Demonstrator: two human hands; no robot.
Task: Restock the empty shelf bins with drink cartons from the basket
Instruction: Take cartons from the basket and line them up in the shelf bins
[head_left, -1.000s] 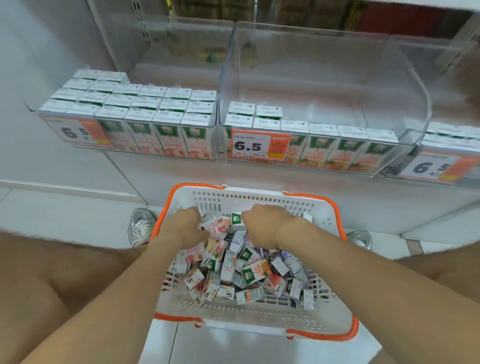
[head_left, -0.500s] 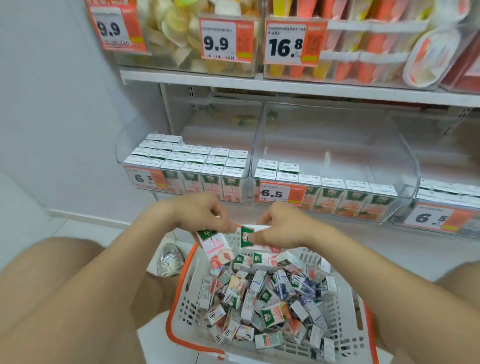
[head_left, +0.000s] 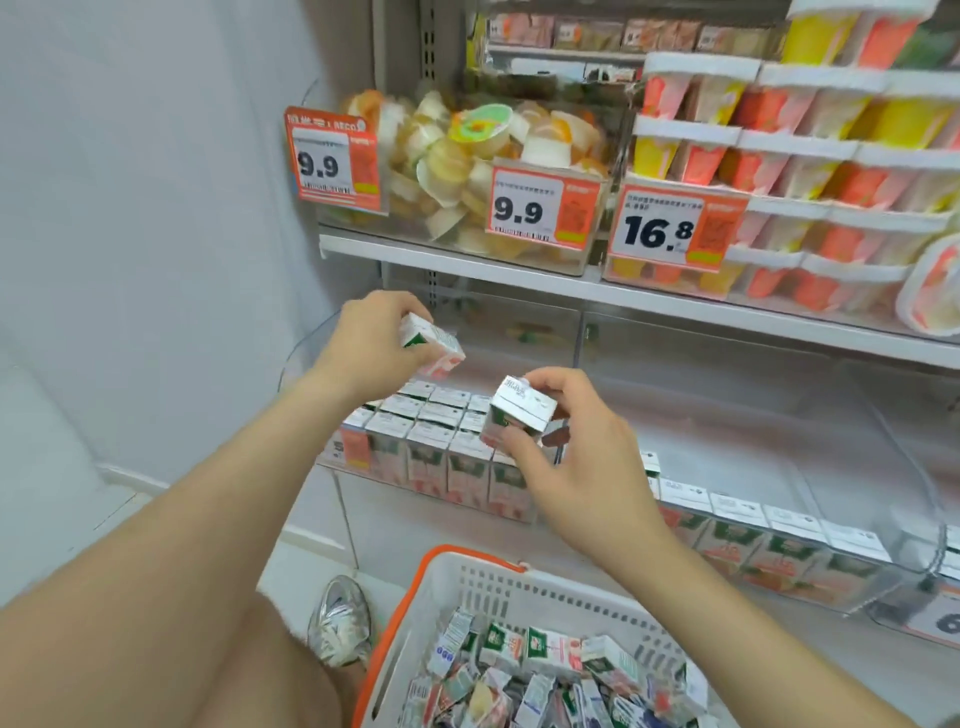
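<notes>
Since half a second ago both grips rise from the basket (head_left: 467, 564) to bin level. Left grip (head_left: 371, 345) clasps a carton (head_left: 434, 343) above the left bin (head_left: 358, 449) (rear rows bare). Right grip (head_left: 576, 457) pinches a second carton (head_left: 519, 410) beside it. Placing likely next.

Three orange price tags read 9.9 on the left tag (head_left: 332, 163), 9.9 on the middle tag (head_left: 540, 208) and 16.8 on the right tag (head_left: 675, 228) (their small print is illegible). A low tag (head_left: 945, 621) at the right edge shows only a 6; carton (head_left: 522, 402) print is too blurred.
</notes>
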